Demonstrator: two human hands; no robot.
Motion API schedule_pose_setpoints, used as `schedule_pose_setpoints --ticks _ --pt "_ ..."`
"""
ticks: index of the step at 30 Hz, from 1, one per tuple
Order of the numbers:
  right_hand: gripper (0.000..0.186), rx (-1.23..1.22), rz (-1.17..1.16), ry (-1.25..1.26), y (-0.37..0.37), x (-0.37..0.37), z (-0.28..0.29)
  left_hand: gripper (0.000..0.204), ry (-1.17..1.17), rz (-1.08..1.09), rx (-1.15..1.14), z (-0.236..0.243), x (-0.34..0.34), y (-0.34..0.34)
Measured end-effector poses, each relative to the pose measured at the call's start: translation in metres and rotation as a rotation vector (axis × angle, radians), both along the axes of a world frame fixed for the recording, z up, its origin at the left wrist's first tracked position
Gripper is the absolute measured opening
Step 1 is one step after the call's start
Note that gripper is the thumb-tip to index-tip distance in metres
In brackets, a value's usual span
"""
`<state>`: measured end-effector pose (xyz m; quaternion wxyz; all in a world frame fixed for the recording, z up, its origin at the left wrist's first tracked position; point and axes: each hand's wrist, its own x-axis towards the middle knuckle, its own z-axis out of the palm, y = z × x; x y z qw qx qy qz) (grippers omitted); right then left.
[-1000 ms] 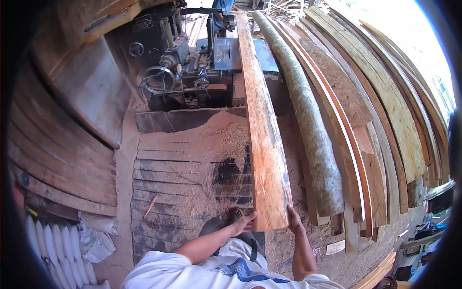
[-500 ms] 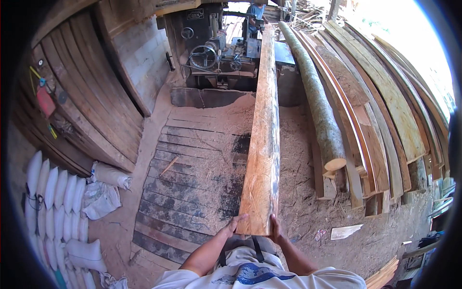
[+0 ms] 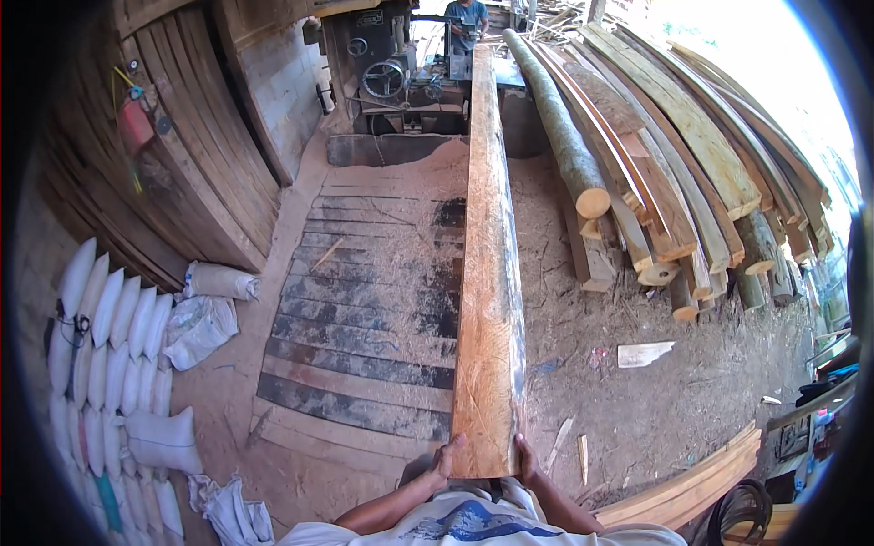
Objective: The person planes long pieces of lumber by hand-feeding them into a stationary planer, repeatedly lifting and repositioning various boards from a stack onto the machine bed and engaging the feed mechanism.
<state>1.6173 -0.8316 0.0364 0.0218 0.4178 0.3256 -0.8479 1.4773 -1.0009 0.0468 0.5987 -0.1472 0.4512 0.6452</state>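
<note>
Head view: left hand (image 3: 444, 458), right hand (image 3: 528, 461) gripping long plank (image 3: 488, 364) at near end.

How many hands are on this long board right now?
2 that show clearly, both at the near end: your left hand on the left edge of the board, your right hand on its right edge. The person beyond may have hands hidden there.

At lower centre, the left grip (image 3: 443, 460) and right grip (image 3: 527, 460) hold opposite edges of a long plank (image 3: 489, 337). White sacks (image 3: 120, 314) lie stacked at lower left, boards (image 3: 703, 123) at upper right; a dark machine (image 3: 373, 50) stands upper centre.
</note>
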Motion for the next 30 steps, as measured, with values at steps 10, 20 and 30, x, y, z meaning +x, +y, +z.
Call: schedule_pose_setpoints --ticks 10,20,30 --pt "0.065 0.203 -0.137 0.204 -0.094 0.046 0.008 0.083 0.097 0.047 -0.063 -0.014 0.190 -0.212" --pt "0.069 0.438 -0.047 0.115 -0.334 0.113 0.054 0.079 -0.019 0.099 -0.041 0.105 0.252 -0.449" --pt "0.068 0.328 -0.038 -0.067 -0.387 0.306 0.041 0.077 0.057 0.203 -0.156 0.085 0.463 -0.497"
